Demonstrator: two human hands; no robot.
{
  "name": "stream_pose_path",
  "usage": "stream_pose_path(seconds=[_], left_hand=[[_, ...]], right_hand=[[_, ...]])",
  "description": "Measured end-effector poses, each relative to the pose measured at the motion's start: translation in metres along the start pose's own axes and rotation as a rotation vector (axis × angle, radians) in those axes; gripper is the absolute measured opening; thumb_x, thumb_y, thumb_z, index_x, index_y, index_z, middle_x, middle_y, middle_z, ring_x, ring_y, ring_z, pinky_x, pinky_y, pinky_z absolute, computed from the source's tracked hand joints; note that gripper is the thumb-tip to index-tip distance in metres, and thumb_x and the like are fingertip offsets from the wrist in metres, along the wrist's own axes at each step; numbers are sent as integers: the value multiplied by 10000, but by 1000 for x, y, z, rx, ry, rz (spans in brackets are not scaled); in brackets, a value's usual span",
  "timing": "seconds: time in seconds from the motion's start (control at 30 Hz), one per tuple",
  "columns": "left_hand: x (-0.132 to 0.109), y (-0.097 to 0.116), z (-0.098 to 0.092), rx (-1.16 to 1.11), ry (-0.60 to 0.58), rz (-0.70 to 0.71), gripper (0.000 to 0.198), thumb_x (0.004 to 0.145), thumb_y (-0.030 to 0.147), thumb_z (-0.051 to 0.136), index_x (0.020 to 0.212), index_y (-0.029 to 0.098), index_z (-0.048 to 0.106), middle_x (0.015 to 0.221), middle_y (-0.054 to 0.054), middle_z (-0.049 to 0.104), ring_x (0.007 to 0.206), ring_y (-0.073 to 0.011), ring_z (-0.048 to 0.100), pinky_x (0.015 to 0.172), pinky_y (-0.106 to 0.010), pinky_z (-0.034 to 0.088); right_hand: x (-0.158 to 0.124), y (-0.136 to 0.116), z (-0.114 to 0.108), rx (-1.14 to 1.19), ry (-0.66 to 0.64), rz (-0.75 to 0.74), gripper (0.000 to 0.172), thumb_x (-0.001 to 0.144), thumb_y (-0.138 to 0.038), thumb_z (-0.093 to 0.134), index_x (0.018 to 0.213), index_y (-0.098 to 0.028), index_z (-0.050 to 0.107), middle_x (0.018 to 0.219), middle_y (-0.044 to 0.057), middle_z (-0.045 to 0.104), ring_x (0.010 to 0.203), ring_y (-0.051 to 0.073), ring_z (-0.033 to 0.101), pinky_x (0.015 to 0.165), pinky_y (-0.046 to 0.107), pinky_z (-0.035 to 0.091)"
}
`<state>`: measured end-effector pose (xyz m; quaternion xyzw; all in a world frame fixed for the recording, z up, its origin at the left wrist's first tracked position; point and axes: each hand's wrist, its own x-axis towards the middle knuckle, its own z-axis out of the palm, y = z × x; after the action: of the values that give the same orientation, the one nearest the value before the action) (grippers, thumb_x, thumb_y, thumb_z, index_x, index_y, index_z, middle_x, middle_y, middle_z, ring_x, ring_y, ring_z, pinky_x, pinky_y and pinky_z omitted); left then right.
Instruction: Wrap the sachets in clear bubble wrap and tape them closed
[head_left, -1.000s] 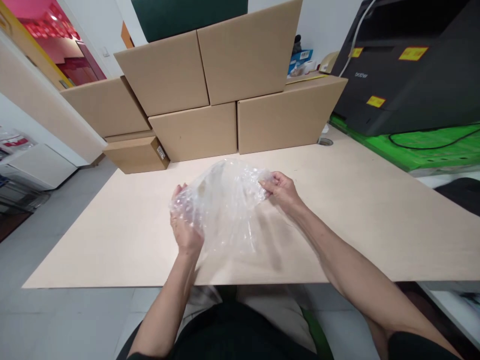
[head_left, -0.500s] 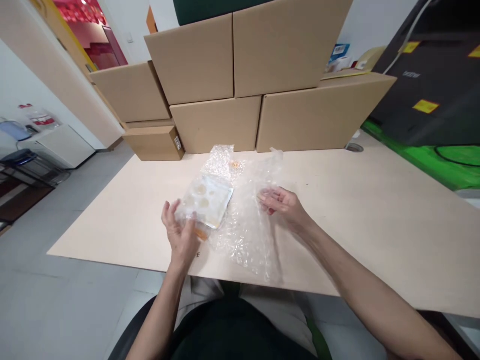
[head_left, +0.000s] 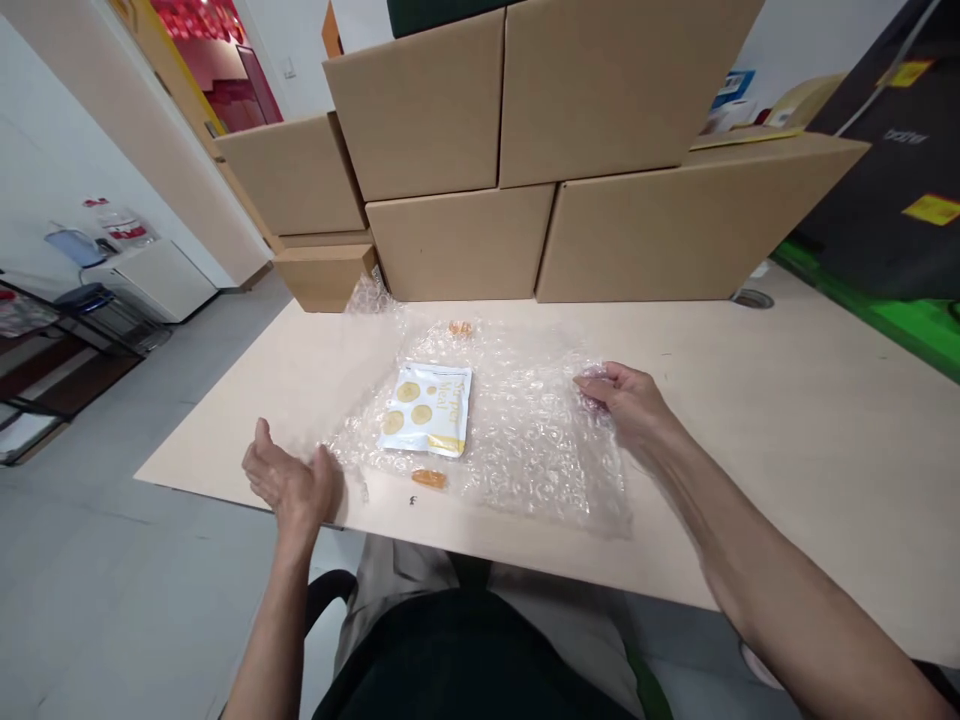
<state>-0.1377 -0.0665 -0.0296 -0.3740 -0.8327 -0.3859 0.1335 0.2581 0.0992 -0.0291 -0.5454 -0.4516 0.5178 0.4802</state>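
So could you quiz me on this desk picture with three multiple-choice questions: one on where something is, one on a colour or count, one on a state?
1. Where does the white pouch lie?
A on the bubble wrap
B on a cardboard box
C on the floor

2. What colour are the round shapes printed on the pouch?
A blue
B yellow
C red

3. How is the bubble wrap?
A rolled up
B spread flat on the table
C lifted in the air

Answers: 1 A, wrap shows around the pouch on every side; 2 B, the discs are yellow; 3 B, it lies flat, the left hand and right hand at its edges.
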Motion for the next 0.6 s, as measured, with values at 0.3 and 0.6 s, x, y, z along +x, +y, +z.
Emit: stream_pose_path(seconds=[0.3, 0.6], left_hand=[[-11, 68, 20, 143, -416, 283, 454, 924, 533, 445, 854, 194, 738, 988, -142, 616, 1024, -338, 511, 926, -502, 372], [0, 75, 39, 187, -611, 230, 429, 898, 536, 464, 906, 194, 723, 1031, -140, 649, 1049, -345, 540, 904, -461, 393]], right_hand=[[11, 17, -7, -183, -1, -54, 289, 578, -400, 781, 694, -194, 615, 594, -28, 545, 497, 97, 435, 455, 244, 327], [14, 18, -9, -291, 0, -91, 277, 590, -423, 735, 659, -196, 593, 604, -15, 551, 502, 105, 428, 469, 253, 323]])
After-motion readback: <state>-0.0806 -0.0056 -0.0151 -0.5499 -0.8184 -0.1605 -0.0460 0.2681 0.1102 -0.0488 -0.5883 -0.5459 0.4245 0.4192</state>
